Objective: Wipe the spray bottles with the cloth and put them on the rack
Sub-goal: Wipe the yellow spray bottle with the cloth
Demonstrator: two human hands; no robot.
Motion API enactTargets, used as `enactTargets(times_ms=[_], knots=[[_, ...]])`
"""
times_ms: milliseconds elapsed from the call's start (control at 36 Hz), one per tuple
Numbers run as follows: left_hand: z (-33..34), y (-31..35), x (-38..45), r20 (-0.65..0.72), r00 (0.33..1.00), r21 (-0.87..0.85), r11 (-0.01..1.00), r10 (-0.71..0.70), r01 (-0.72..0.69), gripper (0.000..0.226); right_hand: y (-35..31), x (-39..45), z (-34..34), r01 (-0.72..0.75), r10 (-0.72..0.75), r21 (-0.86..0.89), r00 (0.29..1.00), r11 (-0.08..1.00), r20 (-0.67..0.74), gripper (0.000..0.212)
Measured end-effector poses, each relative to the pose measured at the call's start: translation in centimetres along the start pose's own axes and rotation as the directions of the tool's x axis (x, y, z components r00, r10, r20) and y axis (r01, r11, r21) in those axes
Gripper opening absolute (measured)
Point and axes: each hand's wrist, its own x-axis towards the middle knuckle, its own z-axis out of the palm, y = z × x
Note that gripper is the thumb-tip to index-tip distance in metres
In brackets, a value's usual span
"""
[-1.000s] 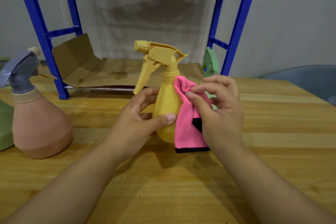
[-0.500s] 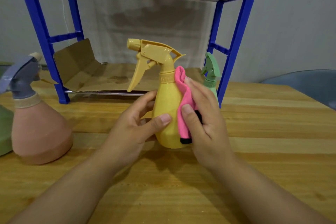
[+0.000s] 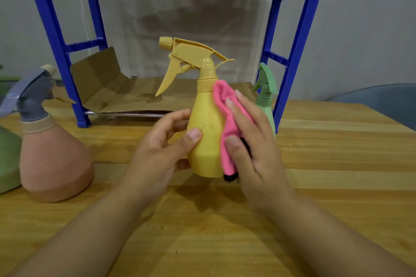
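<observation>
Two hands at work on one yellow spray bottle (image 3: 206, 141). Left hand (image 3: 157, 153): thumb curled across the front of the bottle's belly, fingers bent round its far left side, gripping it upright. Right hand (image 3: 254, 148): fingers fairly straight, laid flat over a pink cloth (image 3: 227, 128) and pressing it against the bottle's right flank, thumb low on the cloth near a black edge showing at its bottom end. Cloth bunched from just under the bottle's collar down to its base. Bottle at frame centre, base close to the wooden table (image 3: 315, 186); contact with the top impossible to judge. Trigger head pointing left, nozzle toward the upper left.

Just behind the right hand, a small green spray bottle (image 3: 266, 101), upright beside the front right leg of the blue rack (image 3: 299, 40). Flattened brown cardboard (image 3: 117, 92) lining the rack's lower shelf; chrome bars across the upper tier. Far left, well apart from the hands, a squat pink spray bottle (image 3: 54, 164) with a grey trigger head, standing on the table. Beside it, at the frame edge, part of a green object (image 3: 7, 159), too cut off to name.
</observation>
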Motion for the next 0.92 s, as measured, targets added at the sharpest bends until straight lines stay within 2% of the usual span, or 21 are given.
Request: enactTargets(times_ms=[83,139,222,306,361,472,556,639,694,778,833,917], knots=[[0.3,-0.2,0.0,0.015,0.999,0.055,0.998,0.040,-0.041,0.042,0.1,0.2,-0.1,-0.221,0.228,0.264,0.974,0.939,0.004,0.039],[0.6,-0.3,0.0,0.023,0.998,0.053,0.997,0.053,-0.054,0.039,0.3,0.0,0.0,-0.266,0.279,0.284,0.960,0.921,-0.005,0.037],[0.8,-0.3,0.0,0.025,0.998,0.069,0.996,0.060,-0.061,0.047,0.2,0.0,0.0,-0.267,0.291,0.277,0.956,0.923,-0.046,0.037],[1.0,-0.3,0.1,0.046,0.996,0.161,0.983,0.081,-0.088,0.069,0.0,0.2,0.0,-0.287,0.317,0.275,0.946,0.917,-0.071,0.034],[1.1,-0.2,0.1,0.044,0.996,0.148,0.986,0.075,-0.081,0.072,0.0,0.1,0.0,-0.306,0.333,0.256,0.940,0.917,-0.069,0.036],[1.1,0.0,0.2,0.011,1.000,-0.009,1.000,-0.006,0.006,0.069,0.0,-0.3,0.0,-0.212,0.220,0.099,0.972,0.972,-0.084,0.054],[0.8,0.1,0.2,0.006,0.999,-0.103,0.994,-0.046,0.047,0.050,-0.2,-0.4,-0.2,-0.068,0.069,0.004,0.995,0.998,-0.076,0.057],[0.6,0.1,0.1,0.051,0.997,-0.137,0.988,-0.057,0.064,0.038,-0.1,-0.3,-0.3,-0.013,0.014,0.003,0.996,1.000,-0.089,0.056],[0.5,0.1,0.0,0.078,0.996,-0.149,0.987,-0.049,0.060,0.038,-0.2,-0.2,-0.4,-0.068,0.080,0.114,0.991,0.991,-0.105,0.053],[0.5,0.2,-0.1,0.118,0.992,-0.153,0.987,-0.039,0.057,0.036,-0.4,-0.2,-0.5,-0.254,0.304,0.404,0.951,0.879,-0.063,0.044],[0.7,0.1,-0.1,0.134,0.990,-0.151,0.987,-0.035,0.056,0.034,-0.5,-0.3,-0.3,-0.278,0.336,0.414,0.939,0.867,-0.072,0.044],[0.8,-0.1,0.1,0.118,0.992,-0.123,0.991,-0.037,0.052,0.038,-0.7,-0.4,-0.1,-0.267,0.320,0.319,0.939,0.909,-0.125,0.050]])
